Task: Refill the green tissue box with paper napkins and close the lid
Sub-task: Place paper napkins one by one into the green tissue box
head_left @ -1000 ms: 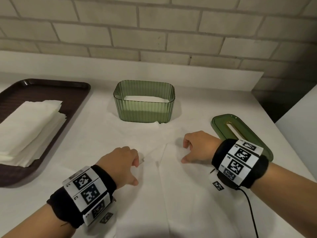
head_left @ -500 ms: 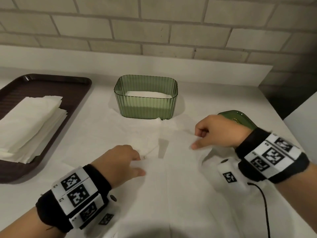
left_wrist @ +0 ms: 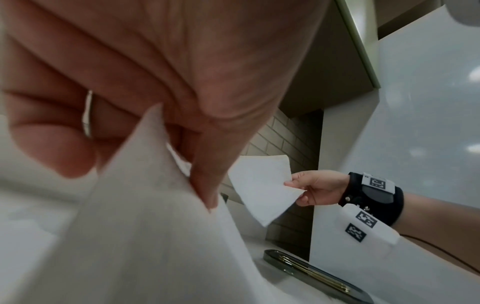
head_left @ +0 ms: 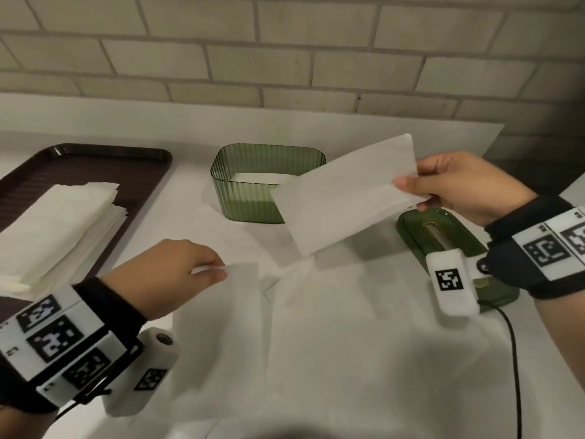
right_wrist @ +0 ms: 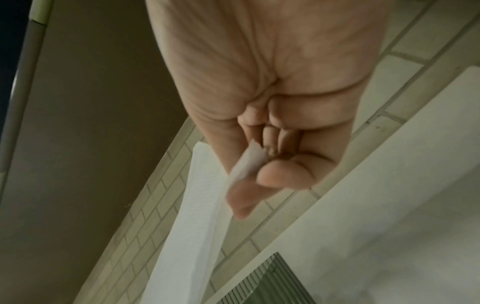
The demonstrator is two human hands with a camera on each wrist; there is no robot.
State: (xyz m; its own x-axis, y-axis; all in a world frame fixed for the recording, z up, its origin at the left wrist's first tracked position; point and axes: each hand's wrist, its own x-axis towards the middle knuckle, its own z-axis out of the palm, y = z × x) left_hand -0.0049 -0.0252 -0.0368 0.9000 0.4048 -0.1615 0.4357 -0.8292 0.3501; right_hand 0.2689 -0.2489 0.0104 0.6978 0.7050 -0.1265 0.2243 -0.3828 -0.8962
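Observation:
The green ribbed tissue box (head_left: pixel 253 198) stands open at the back of the table, with white napkins inside. Its green lid (head_left: pixel 443 236) lies flat to the right, slot up, partly under my right wrist. My right hand (head_left: pixel 411 188) pinches a folded white napkin (head_left: pixel 345 198) by its right end and holds it in the air in front of the box; the right wrist view shows the napkin (right_wrist: pixel 197 216) held between thumb and fingers. My left hand (head_left: pixel 218 272) pinches the corner of another napkin (head_left: pixel 221 312) low over the table.
A dark brown tray (head_left: pixel 95 166) at the left holds a stack of white napkins (head_left: pixel 63 223). Unfolded white napkins (head_left: pixel 332 327) are spread over the table in front of me. A brick wall runs behind the table. A black cable (head_left: pixel 516 359) trails from my right wrist.
My right hand has risen from the table with a folded napkin, moving up and right. My left hand has lifted a napkin corner slightly.

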